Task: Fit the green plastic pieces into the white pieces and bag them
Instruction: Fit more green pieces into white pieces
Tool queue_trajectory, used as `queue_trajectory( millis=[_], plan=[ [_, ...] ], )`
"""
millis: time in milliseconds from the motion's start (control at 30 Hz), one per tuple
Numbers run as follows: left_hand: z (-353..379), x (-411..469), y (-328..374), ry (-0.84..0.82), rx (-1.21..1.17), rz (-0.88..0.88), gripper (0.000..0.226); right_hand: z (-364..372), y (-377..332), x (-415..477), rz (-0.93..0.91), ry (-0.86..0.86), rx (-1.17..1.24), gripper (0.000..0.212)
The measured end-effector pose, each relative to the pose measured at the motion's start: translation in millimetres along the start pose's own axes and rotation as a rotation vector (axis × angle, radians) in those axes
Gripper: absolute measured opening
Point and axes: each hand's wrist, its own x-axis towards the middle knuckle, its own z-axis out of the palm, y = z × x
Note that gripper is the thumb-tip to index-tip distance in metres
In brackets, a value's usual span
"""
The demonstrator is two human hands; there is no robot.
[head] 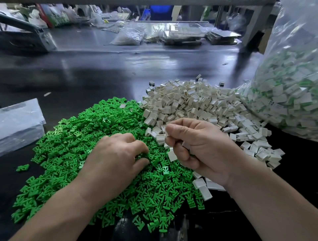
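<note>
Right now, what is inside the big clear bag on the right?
The bag is packed with white pieces, many with green pieces showing in them. The outer pieces and the glare on the plastic hide what is in its middle.

A dark, glossy worktable [103, 68] catches pale streaks of overhead light. On the table's far side lie a clear bag of small pale parts [129, 36] and, right of it, a low stack of flat trays [182, 38]. At its far left stands a grey machine housing [29, 39]. A grey post [254, 25] rises at its far right, under a grey beam [154, 1]. Beyond the table, blurred, is what may be a blue crate [160, 9].
</note>
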Motion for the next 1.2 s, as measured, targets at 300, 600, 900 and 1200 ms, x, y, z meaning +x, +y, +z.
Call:
queue_trajectory(
  millis=[300,600,900,1200],
  plan=[
    [5.7,0.2,2.7,0.005,-0.193,-0.055,0.01,-0.5,-0.1,0.8,-0.004,0.035,-0.031,0.007],
    [0.2,0.2,5.7,0.062,-0.883,-0.287,0.019,1.3,4.1,0.5,-0.021,0.002,-0.124,0.013],
    [3.0,2.6,7.7,0.136,-1.252,-0.332,0.021,2.0,7.1,1.9,-0.053,-0.049,-0.165,0.012],
    [5.0,1.9,8.5,0.128,-1.406,-0.332,0.023,9.9,8.3,-5.7,-0.162,-0.053,-0.326,0.008]
  ],
)
